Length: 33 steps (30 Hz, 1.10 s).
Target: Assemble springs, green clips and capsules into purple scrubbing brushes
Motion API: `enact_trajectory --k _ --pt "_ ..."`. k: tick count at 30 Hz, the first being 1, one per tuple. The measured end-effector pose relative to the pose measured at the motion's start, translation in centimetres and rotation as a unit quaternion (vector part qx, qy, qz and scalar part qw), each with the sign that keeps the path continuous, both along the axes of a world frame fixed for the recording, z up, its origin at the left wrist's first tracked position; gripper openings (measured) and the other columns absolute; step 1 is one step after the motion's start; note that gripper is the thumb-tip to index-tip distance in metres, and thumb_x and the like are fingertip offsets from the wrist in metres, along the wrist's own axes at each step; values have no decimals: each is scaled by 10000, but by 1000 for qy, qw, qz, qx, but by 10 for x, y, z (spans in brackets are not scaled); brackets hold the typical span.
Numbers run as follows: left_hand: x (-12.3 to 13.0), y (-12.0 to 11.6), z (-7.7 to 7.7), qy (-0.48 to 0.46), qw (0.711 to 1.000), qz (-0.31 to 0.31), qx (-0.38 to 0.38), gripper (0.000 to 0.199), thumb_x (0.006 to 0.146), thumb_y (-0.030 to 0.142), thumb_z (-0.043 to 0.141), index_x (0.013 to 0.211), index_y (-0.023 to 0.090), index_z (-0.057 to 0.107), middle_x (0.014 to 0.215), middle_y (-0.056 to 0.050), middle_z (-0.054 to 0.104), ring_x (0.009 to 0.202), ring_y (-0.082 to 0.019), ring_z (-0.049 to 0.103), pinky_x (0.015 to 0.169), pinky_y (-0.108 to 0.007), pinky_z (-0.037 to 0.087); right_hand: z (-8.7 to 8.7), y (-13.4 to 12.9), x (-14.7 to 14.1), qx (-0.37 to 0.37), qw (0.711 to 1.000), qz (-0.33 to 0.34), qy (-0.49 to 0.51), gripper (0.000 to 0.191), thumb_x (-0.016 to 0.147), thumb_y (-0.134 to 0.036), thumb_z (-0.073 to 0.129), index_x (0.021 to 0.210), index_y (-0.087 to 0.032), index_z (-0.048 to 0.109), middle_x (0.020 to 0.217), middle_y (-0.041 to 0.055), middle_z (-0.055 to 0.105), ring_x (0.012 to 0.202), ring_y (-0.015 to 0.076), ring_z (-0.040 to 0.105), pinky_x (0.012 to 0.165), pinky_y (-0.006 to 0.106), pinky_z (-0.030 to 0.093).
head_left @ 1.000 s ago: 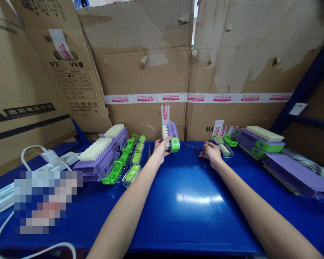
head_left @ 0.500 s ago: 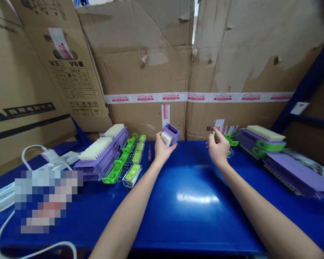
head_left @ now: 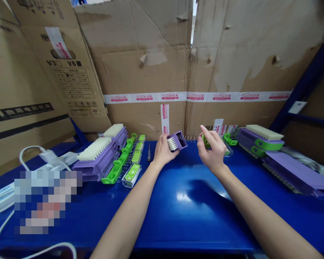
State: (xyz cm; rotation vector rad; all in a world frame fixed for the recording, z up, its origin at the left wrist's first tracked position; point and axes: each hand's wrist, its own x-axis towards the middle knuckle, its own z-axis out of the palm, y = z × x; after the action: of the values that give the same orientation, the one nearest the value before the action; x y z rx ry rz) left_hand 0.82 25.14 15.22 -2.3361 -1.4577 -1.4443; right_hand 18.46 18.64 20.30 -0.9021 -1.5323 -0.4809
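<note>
A purple plastic housing (head_left: 181,139) with an open rectangular end and cream bristles (head_left: 172,144) on one side is gripped in my left hand (head_left: 162,151). The open end faces right, toward my right hand (head_left: 212,148). Between the thumb and curled fingers of that hand is a green plastic piece (head_left: 206,141), partly covered, while the index finger points up and left. From the green piece a thin coil spring (head_left: 189,138) stretches left; its tip reaches the housing's open end, though whether it is inside I cannot tell.
Purple bristled housings (head_left: 97,158), green strips with springs (head_left: 116,171) and clear-cased green pieces (head_left: 132,175) stand left, beside a screwdriver (head_left: 149,154). More purple units (head_left: 259,140) lie right, with another green piece (head_left: 230,139). White cables and a power strip (head_left: 64,159) are far left; cardboard backs the blue table (head_left: 172,216).
My right hand has moved left with the green piece and spring, closer to the housing. My left hand has shifted slightly right and turned the housing's open end toward the right.
</note>
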Motion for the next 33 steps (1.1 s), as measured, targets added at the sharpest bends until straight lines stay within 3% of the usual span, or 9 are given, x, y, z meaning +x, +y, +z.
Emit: enact_trajectory --k 5,12,17,25,28,33 --pt "9 -8 0 39 999 -8 9 702 562 291 730 1144 199 348 1176 -106 482 1134 -262 489 910 -368 432 -12 9 -5 -41 998 32 -41 436 867 -250 451 1299 -192 484 934 95 563 848 188 571 776 345 505" --pt "22 -17 7 -45 992 72 -89 687 615 444 722 1134 204 340 1117 -125 563 1053 -278 570 790 -359 467 -29 14 -17 -85 989 96 -74 538 843 -237 475 1370 -206 369 1142 127 496 1073 235 512 912 401 472" --pt "24 -21 9 -61 988 89 -109 707 623 499 706 1154 214 337 1105 -121 594 1019 -284 593 753 -349 466 -31 17 -16 -73 989 100 -83 488 851 -176 432 1336 -231 419 1151 121 542 1067 242 508 902 441 465" --pt "23 -26 10 -11 999 53 -2 669 683 493 640 1218 208 358 1176 -112 534 1092 -261 521 847 -354 438 -29 17 -12 -48 990 94 -98 431 831 -196 484 1261 -202 511 1053 111 587 958 227 525 829 408 466" --pt "21 -23 10 12 997 54 54 626 684 467 636 1188 178 400 1127 -123 536 1088 -266 500 918 -375 389 -26 16 -10 -56 989 67 -117 387 824 -205 486 1204 -204 559 1034 104 588 938 227 517 800 398 452" --pt "20 -22 9 35 995 36 87 634 702 469 613 1216 171 393 1116 -124 541 1080 -262 501 946 -378 355 -19 12 -6 -68 987 16 -148 241 827 -240 504 1013 -188 647 944 82 606 860 204 510 719 341 408"
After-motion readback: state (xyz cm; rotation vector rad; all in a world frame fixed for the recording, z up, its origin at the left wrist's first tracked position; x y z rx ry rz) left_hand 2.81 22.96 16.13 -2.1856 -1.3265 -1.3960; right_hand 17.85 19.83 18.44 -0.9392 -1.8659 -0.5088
